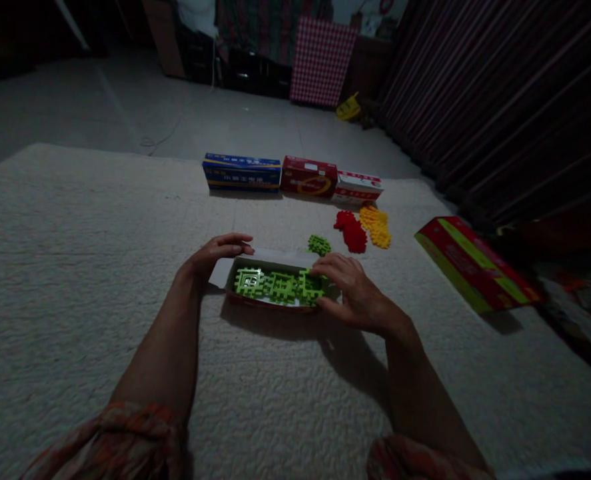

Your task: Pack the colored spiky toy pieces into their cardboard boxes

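Observation:
In front of me lies an open shallow box point(270, 307), its white flaps folded out. A row of green plastic interlocking blocks point(282, 287), square with notched edges, fills it. My right hand point(352, 291) is over the box's right end, thumb and fingers closed around the green block point(310, 287) there. At the back left corner, my left hand point(220, 252) has its fingers stretched out along the raised flap, touching the box and holding no block. Just behind the box is a small pile of green blocks point(319, 245).
Red blocks point(352, 232) and yellow blocks point(376, 227) lie beyond my right hand. A blue box point(242, 175), a red box point(308, 177) and a red-and-white box point(358, 187) stand in a row behind. A red-and-green box point(475, 263) sits right, near the dark curtain point(475, 100).

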The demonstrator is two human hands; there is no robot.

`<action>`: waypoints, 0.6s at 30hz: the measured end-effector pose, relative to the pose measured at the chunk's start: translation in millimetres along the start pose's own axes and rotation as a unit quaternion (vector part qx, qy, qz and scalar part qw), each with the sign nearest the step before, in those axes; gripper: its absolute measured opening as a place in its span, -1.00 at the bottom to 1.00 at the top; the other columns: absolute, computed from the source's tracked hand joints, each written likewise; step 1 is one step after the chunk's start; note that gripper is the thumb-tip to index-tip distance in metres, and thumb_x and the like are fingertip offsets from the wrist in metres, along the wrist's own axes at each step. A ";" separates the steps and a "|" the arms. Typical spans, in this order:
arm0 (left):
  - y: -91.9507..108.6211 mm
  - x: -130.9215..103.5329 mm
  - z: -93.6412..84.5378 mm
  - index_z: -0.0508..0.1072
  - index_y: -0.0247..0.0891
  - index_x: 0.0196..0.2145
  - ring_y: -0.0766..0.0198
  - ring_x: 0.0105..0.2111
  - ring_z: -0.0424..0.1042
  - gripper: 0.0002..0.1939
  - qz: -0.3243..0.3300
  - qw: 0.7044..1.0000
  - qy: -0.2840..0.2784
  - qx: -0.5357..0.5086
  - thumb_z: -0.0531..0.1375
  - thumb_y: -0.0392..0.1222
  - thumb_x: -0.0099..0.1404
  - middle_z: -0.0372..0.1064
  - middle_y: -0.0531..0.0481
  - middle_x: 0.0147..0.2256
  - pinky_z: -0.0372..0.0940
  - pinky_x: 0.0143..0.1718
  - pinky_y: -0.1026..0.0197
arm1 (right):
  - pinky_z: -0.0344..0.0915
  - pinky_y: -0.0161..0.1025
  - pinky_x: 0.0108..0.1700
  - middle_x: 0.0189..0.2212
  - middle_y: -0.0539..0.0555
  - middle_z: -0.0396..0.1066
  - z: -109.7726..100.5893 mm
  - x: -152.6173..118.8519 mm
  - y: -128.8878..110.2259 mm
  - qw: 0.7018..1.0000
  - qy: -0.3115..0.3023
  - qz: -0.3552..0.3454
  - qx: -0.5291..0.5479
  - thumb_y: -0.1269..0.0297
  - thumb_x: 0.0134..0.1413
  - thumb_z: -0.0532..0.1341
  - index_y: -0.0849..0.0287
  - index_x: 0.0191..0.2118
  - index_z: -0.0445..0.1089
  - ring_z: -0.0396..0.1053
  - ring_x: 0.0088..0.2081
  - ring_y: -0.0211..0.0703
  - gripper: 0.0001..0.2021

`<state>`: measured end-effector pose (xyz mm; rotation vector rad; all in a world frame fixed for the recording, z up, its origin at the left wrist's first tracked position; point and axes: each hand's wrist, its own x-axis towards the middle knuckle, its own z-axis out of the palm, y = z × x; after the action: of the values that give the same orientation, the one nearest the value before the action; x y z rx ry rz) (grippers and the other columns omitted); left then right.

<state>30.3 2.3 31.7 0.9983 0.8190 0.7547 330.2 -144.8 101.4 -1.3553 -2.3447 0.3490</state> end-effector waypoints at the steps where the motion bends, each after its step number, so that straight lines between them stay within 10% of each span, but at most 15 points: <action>1: 0.2 0.0 0.1 0.63 -0.25 -0.18 0.16 -0.34 0.54 -0.65 -0.003 1.000 0.001 0.001 0.41 -0.27 0.01 0.60 -0.08 -0.29 0.42 -0.29 0.12 | 0.18 0.17 0.15 0.04 0.26 0.39 0.6 -0.4 1.0 1.000 0.000 0.001 0.000 0.34 0.08 0.24 0.15 0.04 0.37 0.28 0.14 0.17 -0.64; 13: 1.7 -1.0 1.0 0.64 -0.24 -0.19 0.13 -0.33 0.55 -0.66 -0.004 1.000 0.005 0.013 0.42 -0.25 0.01 0.60 -0.09 -0.27 0.43 -0.25 0.08 | 0.27 0.12 0.12 0.00 0.20 0.44 -6.2 -1.6 5.8 0.998 0.048 -0.002 0.031 0.35 0.12 0.24 0.08 0.01 0.40 0.37 0.09 0.10 -0.69; 18: 2.5 -0.2 2.1 0.66 -0.23 -0.22 0.12 -0.34 0.55 -0.65 -0.010 1.000 0.018 0.010 0.44 -0.25 -0.04 0.61 -0.09 -0.30 0.44 -0.26 0.10 | 0.37 -0.01 0.02 -0.13 0.16 0.51 -3.2 6.2 55.1 0.983 0.169 0.064 0.033 0.31 0.16 0.20 0.12 -0.10 0.46 0.46 -0.06 0.00 -0.80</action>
<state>31.6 2.1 34.7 0.9952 0.8668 0.7507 371.1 -112.0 83.1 -1.4136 -1.9596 0.2122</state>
